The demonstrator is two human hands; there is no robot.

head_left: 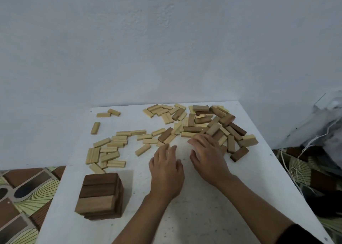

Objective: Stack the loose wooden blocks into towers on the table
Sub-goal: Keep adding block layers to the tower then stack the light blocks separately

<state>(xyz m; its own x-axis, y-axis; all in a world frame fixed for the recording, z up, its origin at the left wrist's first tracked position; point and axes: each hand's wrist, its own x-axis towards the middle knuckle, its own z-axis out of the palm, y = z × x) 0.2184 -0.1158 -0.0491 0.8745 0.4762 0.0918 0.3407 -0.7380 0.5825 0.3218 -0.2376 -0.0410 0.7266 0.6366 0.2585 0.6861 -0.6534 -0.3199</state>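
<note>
So far only one tower (100, 193) stands. It is a squat stack of brown blocks at the lower left of the white surface (185, 216), with a top layer of three blocks laid side by side. Nearly everything else is not yet stacked. Pale blocks (111, 147) lie flat and scattered left of centre in the frame. A denser heap (212, 125) of dark and pale pieces, some lying over one another, fills the area right of centre, toward the far edge of the surface. By that count the task looks to be at an early stage, with far more wood loose than built.

Both hands are out over the bare middle of the surface, palms down, fingers spread and nearly straight, holding nothing. The left hand (166, 171) is just short of the nearest pale pieces. The right hand (207, 156) reaches the near edge of the heap, with its fingertips at the blocks there, though I cannot tell whether they actually touch.
</note>
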